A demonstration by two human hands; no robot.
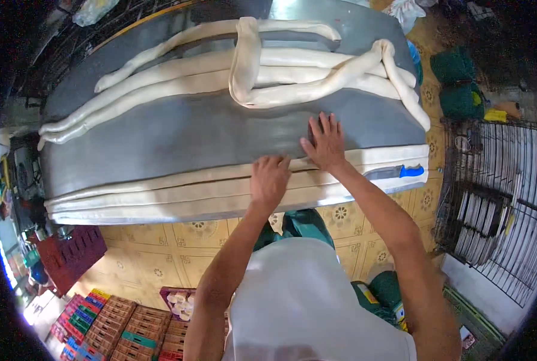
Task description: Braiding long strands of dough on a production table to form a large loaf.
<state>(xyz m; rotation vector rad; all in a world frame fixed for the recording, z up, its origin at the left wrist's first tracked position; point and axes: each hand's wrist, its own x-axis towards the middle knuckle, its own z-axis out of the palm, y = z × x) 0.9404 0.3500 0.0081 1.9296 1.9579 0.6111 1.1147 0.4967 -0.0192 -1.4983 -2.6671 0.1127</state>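
A big grey surface (178, 135) fills the room, with long white dough ropes (178, 78) lying across its far side. A flat strip of dough (160, 195) runs along the near edge. The left hand (269, 182) presses on this strip with fingers curled, its grip closed on nothing. The right hand (324, 143) lies flat on the surface just above the strip, fingers spread. A blue-handled knife (398, 172) lies at the strip's right end.
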